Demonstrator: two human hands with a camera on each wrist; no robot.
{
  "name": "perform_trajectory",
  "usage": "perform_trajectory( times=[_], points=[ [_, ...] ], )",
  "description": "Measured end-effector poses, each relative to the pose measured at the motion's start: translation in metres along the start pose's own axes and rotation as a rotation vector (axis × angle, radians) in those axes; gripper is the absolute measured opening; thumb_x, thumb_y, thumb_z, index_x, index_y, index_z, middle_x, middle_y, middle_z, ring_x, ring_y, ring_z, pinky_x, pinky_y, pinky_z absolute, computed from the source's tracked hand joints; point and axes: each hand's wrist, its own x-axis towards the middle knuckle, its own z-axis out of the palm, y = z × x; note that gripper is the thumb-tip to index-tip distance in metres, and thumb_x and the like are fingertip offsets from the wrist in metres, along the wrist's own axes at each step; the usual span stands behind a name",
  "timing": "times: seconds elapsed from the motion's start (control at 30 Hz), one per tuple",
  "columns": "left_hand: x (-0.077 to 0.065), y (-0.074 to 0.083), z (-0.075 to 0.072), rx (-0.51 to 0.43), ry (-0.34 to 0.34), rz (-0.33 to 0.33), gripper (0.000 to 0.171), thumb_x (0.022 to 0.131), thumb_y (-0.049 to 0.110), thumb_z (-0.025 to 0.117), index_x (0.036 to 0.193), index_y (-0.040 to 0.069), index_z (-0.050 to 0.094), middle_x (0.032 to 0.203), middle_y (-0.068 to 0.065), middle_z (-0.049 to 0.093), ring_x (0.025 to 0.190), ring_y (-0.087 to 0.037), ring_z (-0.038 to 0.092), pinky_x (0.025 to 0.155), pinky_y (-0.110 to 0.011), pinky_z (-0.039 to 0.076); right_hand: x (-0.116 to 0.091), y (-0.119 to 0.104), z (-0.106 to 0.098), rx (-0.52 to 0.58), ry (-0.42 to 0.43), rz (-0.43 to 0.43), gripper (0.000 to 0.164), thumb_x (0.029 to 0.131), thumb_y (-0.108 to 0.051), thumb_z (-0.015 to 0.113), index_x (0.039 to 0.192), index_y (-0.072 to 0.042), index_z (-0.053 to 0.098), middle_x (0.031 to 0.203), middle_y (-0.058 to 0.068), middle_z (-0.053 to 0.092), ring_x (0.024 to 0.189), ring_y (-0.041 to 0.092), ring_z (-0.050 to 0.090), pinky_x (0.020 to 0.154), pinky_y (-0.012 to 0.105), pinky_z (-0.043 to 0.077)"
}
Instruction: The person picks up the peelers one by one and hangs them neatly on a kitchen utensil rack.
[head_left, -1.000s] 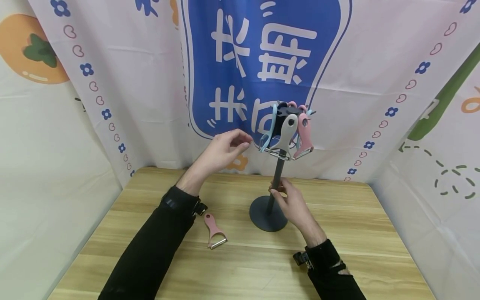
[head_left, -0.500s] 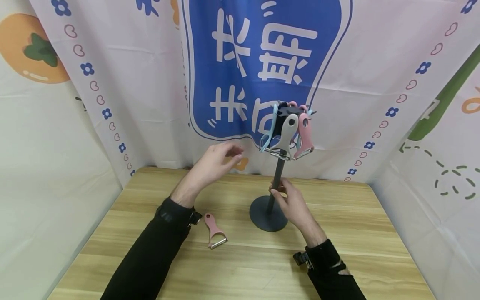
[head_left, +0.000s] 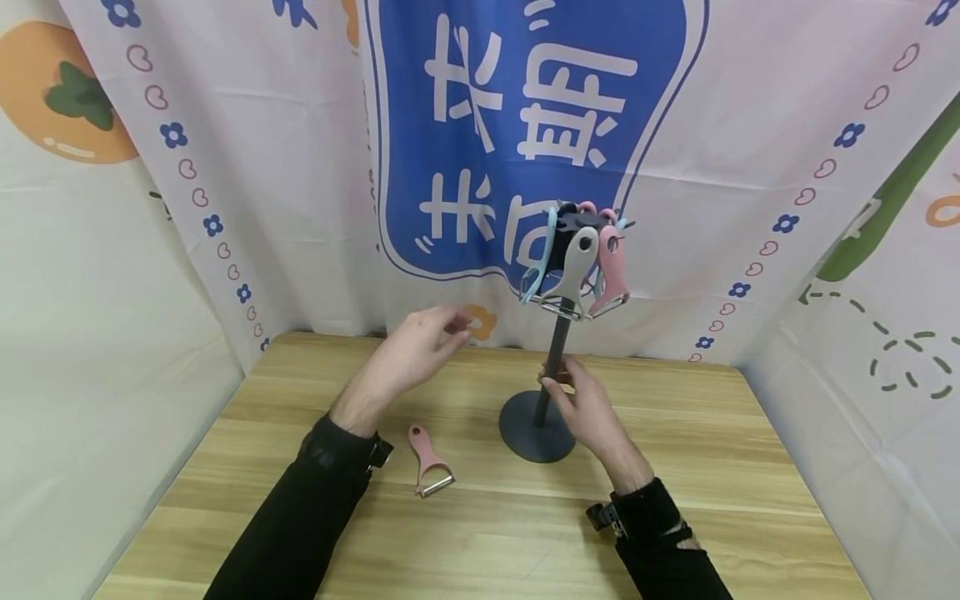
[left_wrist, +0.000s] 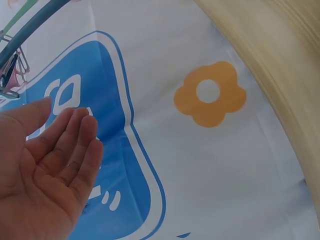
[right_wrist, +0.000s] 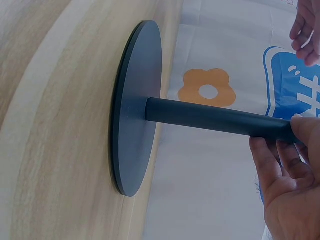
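A dark stand (head_left: 537, 427) with a round base rises from the table, and my right hand (head_left: 592, 412) grips its pole with thumb and fingers. In the right wrist view the fingers wrap the pole (right_wrist: 215, 118) well above the base. Around the top of the stand hang several peelers: a white peeler (head_left: 576, 265), a pink peeler (head_left: 611, 267) and a light blue peeler (head_left: 542, 258) face me. My left hand (head_left: 408, 354) hovers left of the stand, holding nothing, its fingers relaxed. Below it a pink peeler (head_left: 427, 461) lies flat on the wood.
The wooden table (head_left: 487, 542) ends against a printed white cloth (head_left: 315, 208) at the back. Cloth walls also rise at the left and right sides. A dark camera strap sits on each wrist.
My left hand has drawn away from the hanging peelers, moving left and down. The right hand keeps its hold on the pole, and the stand has not moved.
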Motion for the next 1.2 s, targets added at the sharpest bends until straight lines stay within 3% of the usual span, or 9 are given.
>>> perform_trajectory(
  times=[0.4, 0.93, 1.2],
  points=[
    [-0.020, -0.010, 0.011, 0.111, -0.004, 0.026, 0.029, 0.100, 0.021, 0.069, 0.126, 0.009, 0.067, 0.123, -0.008, 0.071, 0.115, -0.023, 0.065, 0.097, -0.041, 0.054, 0.000, 0.000, 0.000, -0.008, 0.000, -0.004, 0.023, 0.106, -0.022, 0.060, 0.127, -0.013, 0.058, 0.122, 0.006, 0.064, 0.117, 0.026, 0.066, 0.092, 0.035, 0.058],
    [-0.045, -0.021, 0.032, 0.249, -0.072, -0.064, 0.046, 0.095, 0.032, 0.074, 0.131, 0.007, 0.065, 0.124, -0.011, 0.069, 0.110, -0.026, 0.067, 0.092, -0.043, 0.056, 0.000, 0.001, 0.001, -0.006, 0.008, -0.003, 0.022, 0.106, -0.019, 0.060, 0.127, -0.014, 0.058, 0.121, 0.005, 0.065, 0.115, 0.024, 0.067, 0.091, 0.033, 0.058],
    [-0.054, -0.022, 0.039, 0.270, -0.139, -0.150, 0.052, 0.092, 0.036, 0.077, 0.130, 0.002, 0.065, 0.123, -0.014, 0.070, 0.106, -0.027, 0.068, 0.087, -0.042, 0.058, 0.001, 0.002, 0.002, -0.005, 0.012, -0.005, 0.022, 0.105, -0.019, 0.060, 0.126, -0.014, 0.058, 0.121, 0.006, 0.066, 0.114, 0.024, 0.067, 0.090, 0.031, 0.058]
  ],
)
